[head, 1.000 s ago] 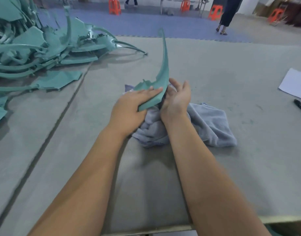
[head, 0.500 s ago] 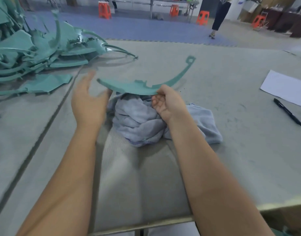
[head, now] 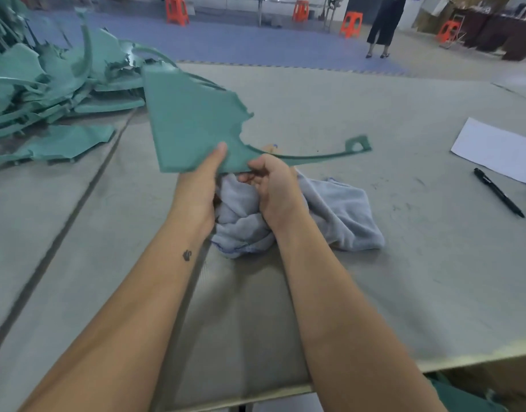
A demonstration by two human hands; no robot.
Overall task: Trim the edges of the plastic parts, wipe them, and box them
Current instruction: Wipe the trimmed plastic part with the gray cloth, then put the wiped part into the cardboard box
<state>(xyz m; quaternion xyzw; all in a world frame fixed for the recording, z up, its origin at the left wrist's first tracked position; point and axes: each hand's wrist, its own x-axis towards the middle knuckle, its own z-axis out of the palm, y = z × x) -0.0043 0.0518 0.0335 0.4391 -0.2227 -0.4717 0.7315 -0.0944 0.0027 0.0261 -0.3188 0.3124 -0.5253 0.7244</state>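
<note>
Plastic part (head: 193, 126), pinched by left hand (head: 196, 185) and right hand (head: 273, 185) just above the cloth (head: 339, 212), appears mid-wipe; turning it over likely comes next.

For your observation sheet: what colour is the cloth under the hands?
Pale grey-blue cloth, seen in the head view.

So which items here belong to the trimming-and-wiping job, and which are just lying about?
Job: flat teal plastic part in both hands (left hand, right hand); crumpled grey cloth; heap of teal plastic parts.
Lying about: white paper sheet; black pen.
</note>
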